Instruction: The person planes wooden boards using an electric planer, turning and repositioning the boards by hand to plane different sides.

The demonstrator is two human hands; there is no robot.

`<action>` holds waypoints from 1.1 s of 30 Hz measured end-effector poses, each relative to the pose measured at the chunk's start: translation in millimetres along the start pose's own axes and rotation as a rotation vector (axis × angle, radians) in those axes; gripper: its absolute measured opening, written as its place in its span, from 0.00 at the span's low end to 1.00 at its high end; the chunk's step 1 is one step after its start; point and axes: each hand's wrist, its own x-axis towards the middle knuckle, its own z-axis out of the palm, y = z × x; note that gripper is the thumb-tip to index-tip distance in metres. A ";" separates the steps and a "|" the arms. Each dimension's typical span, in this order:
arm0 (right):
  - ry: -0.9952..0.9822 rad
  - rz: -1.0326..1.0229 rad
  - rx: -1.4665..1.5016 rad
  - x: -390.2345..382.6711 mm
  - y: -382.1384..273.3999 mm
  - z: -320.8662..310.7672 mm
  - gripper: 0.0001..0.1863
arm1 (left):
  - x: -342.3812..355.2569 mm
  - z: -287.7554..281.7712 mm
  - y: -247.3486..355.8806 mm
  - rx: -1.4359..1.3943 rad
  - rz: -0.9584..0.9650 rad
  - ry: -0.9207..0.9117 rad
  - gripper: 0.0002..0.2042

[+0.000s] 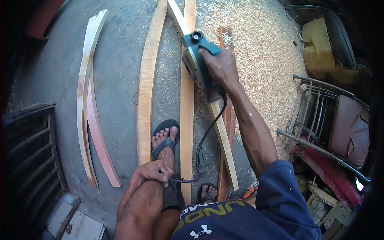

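My right hand (221, 67) is wrapped round the handle of a teal electric hand planer (202, 66). The planer sits at a slant on a narrow pale wooden strip (224, 144), which crosses over a longer board (187, 120). From the planer's rear a black power cord (206, 134) loops down toward my left knee. There my left hand (156, 172) rests against the knee with its fingers curled; the cord reaches the fingertips, but whether they grip it is hidden. My sandalled left foot (165, 140) stands between two boards.
A wide board (147, 96) lies left of my foot. Two crossed strips (85, 88) lie farther left. Wood shavings (264, 72) cover the floor at right, beside a reddish-brown beam (226, 116). A metal-framed chair (348, 130) and a slatted wooden frame (32, 148) stand at the sides.
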 end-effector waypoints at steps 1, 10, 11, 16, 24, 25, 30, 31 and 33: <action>0.013 0.001 -0.018 -27.2 3.9 2.5 0.28 | -6.0 1.7 -0.6 -0.003 -0.006 0.020 0.16; 0.116 0.075 -0.003 -311.2 152.7 -24.5 0.14 | 4.7 10.1 16.4 0.002 0.010 0.051 0.15; 0.111 0.101 -0.006 -316.4 154.2 -25.0 0.14 | 5.4 11.0 19.5 0.008 0.018 0.063 0.15; 0.139 0.126 0.039 -214.2 91.0 -7.3 0.15 | 1.3 34.1 28.2 0.050 0.099 0.164 0.15; 0.153 -0.251 -0.009 77.8 -40.6 19.7 0.31 | -15.8 -6.4 -12.5 0.070 -0.008 0.066 0.10; 0.188 -0.211 -0.004 99.3 -53.9 22.7 0.26 | -14.8 -0.1 -11.0 0.089 -0.002 0.107 0.10; 0.166 -0.168 0.023 79.4 -35.6 33.7 0.26 | -30.6 56.5 10.4 0.281 -0.040 0.401 0.09; 0.196 -0.252 -0.045 65.1 -10.8 30.5 0.28 | -28.6 71.0 14.5 0.331 -0.050 0.454 0.10; 0.224 -0.340 -0.073 18.8 7.3 25.7 0.31 | -30.7 108.0 33.4 0.470 -0.093 0.585 0.11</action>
